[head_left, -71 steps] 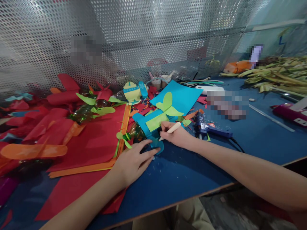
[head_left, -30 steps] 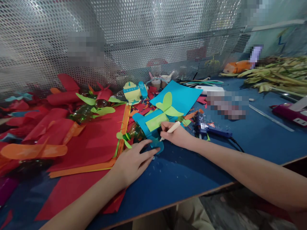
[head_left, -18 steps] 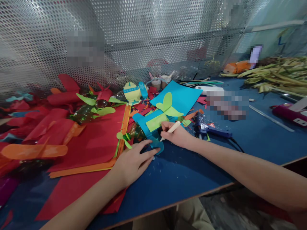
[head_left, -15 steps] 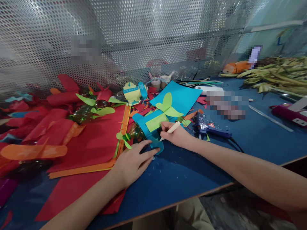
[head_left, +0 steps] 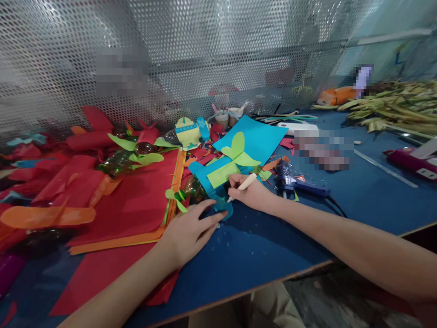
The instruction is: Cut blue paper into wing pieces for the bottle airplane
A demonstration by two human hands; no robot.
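Observation:
In my right hand [head_left: 256, 196] is a white pen [head_left: 247, 182], its tip down at the rounded blue wing [head_left: 223, 209] of a paper-covered bottle plane. My left hand [head_left: 187, 230] lies with its fingers spread, their tips resting on that same wing. The plane's body [head_left: 201, 175] is wrapped in blue, with a light green panel [head_left: 221, 175] and green tail fins [head_left: 239, 152] on top. Its clear green bottle neck [head_left: 194, 187] points left and carries a green propeller [head_left: 175, 196]. The pen's exact mark on the wing is too small to make out.
Red and orange sheets [head_left: 136, 196] are stacked on the left, beside other paper planes. A blue sheet [head_left: 252, 134] lies behind the plane. To the right are a blue glue gun [head_left: 307, 186] with its cord and a clear stick [head_left: 385, 168]. Perforated metal [head_left: 205, 45] stands behind.

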